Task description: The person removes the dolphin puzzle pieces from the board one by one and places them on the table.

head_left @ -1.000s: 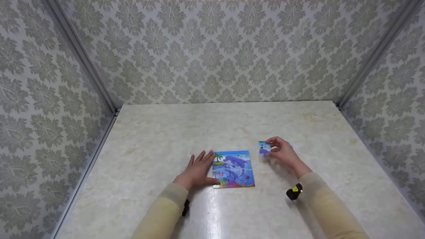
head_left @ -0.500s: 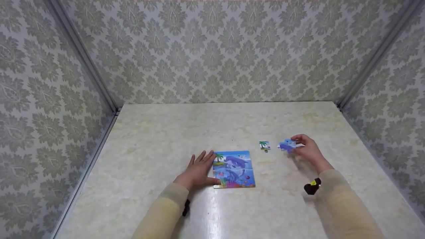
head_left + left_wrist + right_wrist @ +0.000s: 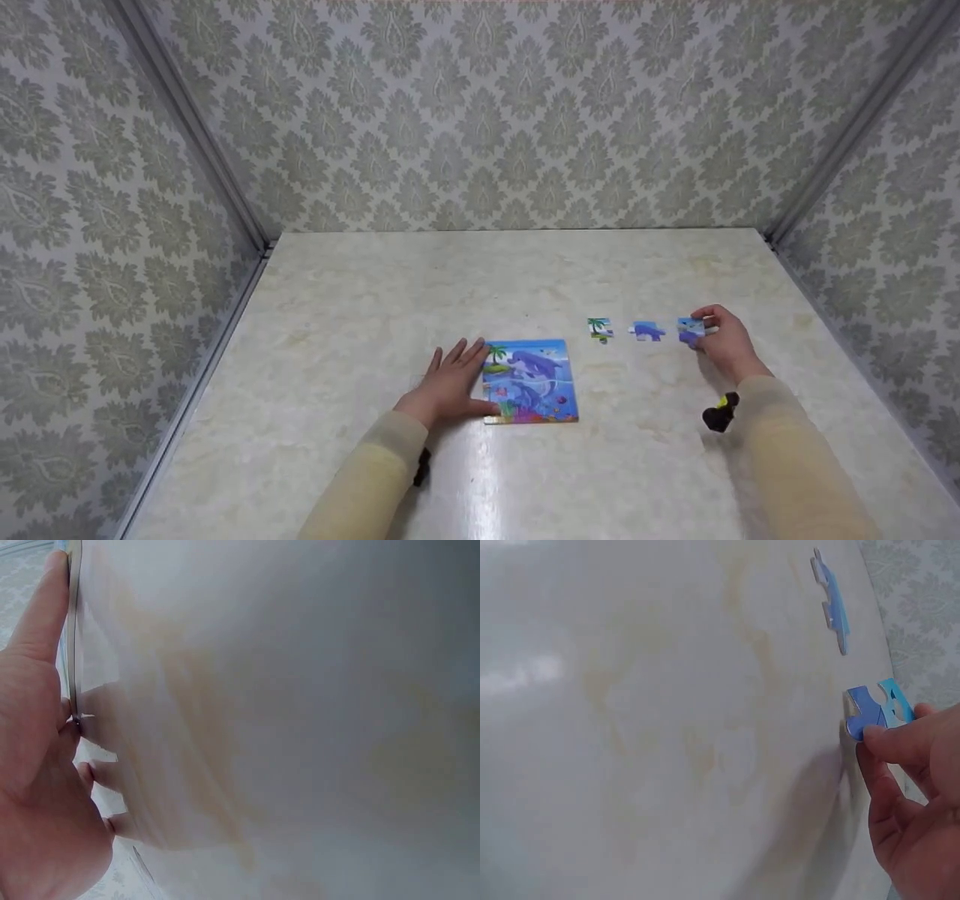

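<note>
A dolphin picture puzzle (image 3: 531, 382) lies on the table before me. My left hand (image 3: 448, 386) rests at its left side with fingers spread, the thumb over the lower left corner. In the left wrist view, the left hand (image 3: 45, 787) lies along the board's edge (image 3: 73, 637). To the right, my right hand (image 3: 724, 345) pinches a blue and purple puzzle piece (image 3: 688, 328) between thumb and fingers, low over the table. A palm-tree piece (image 3: 599, 328) and a purple dolphin piece (image 3: 646, 331) lie apart in a row left of it.
The pale marbled table (image 3: 375, 285) runs back to a patterned wall (image 3: 480, 112), with side walls at left and right. In the right wrist view, a loose puzzle piece (image 3: 834, 604) lies beyond the held one, near the table's far edge.
My right hand has moved right, leaving the palm-tree piece and then the dolphin piece on the table. It now holds another piece. The left hand stays on the puzzle.
</note>
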`<state>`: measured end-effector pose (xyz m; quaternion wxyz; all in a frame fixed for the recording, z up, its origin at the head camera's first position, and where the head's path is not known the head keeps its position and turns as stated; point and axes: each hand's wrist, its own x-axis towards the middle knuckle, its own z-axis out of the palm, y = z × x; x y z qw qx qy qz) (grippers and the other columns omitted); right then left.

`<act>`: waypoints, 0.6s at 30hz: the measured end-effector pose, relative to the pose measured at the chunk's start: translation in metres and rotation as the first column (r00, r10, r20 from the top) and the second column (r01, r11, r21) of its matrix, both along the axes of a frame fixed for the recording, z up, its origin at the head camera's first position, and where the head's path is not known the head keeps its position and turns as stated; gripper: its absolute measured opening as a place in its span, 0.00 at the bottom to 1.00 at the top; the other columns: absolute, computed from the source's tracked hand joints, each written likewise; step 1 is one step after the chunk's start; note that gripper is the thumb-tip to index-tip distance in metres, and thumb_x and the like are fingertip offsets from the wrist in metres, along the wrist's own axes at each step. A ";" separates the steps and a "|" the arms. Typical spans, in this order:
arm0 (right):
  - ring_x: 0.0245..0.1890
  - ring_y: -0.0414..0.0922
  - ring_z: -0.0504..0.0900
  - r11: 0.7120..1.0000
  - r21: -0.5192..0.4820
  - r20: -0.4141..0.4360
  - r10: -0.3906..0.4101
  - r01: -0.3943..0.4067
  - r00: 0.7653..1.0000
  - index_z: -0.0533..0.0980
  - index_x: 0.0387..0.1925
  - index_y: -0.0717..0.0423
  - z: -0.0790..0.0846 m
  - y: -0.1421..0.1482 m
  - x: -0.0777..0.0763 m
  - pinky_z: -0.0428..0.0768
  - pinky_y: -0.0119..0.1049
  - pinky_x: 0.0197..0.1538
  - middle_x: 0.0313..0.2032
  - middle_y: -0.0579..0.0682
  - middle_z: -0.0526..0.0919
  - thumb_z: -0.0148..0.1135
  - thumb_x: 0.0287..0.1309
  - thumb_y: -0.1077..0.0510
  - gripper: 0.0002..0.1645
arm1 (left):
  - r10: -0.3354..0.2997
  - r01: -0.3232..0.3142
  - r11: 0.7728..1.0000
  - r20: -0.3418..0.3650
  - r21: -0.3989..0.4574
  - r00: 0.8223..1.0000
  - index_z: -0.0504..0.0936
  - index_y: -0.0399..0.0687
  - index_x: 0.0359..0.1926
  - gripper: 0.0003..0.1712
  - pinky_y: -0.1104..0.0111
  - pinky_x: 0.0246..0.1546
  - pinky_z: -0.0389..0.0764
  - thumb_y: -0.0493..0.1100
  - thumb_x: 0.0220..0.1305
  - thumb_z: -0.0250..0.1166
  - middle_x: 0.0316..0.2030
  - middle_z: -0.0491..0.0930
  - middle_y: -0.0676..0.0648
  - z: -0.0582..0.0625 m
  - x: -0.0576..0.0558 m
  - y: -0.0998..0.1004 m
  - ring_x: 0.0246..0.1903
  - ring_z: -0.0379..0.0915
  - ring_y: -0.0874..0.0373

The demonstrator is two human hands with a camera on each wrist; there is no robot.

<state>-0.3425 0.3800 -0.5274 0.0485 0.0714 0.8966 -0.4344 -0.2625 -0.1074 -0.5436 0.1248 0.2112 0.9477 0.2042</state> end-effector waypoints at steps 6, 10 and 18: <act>0.56 0.57 0.73 0.998 0.062 0.007 0.010 -0.010 1.000 0.64 0.70 0.63 -0.003 0.001 -0.003 0.80 0.38 0.51 0.65 0.68 0.68 0.53 0.67 0.72 0.30 | 0.007 -0.007 1.000 0.006 -0.003 1.000 0.46 0.51 0.84 0.65 0.39 0.80 0.33 0.72 0.58 0.69 0.84 0.41 0.50 0.000 -0.001 0.000 0.84 0.32 0.45; 0.68 0.64 0.67 0.992 0.119 0.060 0.030 -0.037 0.998 0.62 0.73 0.64 -0.005 0.003 -0.006 0.72 0.58 0.68 0.70 0.70 0.63 0.53 0.70 0.70 0.31 | 0.007 -0.007 1.000 0.005 0.000 1.000 0.47 0.51 0.84 0.65 0.39 0.80 0.33 0.72 0.59 0.69 0.84 0.42 0.50 -0.001 -0.001 0.000 0.84 0.32 0.45; 0.75 0.70 0.57 0.984 0.167 0.065 0.057 -0.067 0.996 0.54 0.78 0.63 -0.008 0.007 -0.005 0.64 0.66 0.73 0.76 0.71 0.56 0.55 0.72 0.65 0.38 | 0.004 -0.004 1.000 -0.009 0.000 1.000 0.48 0.50 0.83 0.65 0.38 0.80 0.35 0.72 0.58 0.70 0.84 0.43 0.49 0.001 0.001 0.000 0.83 0.34 0.43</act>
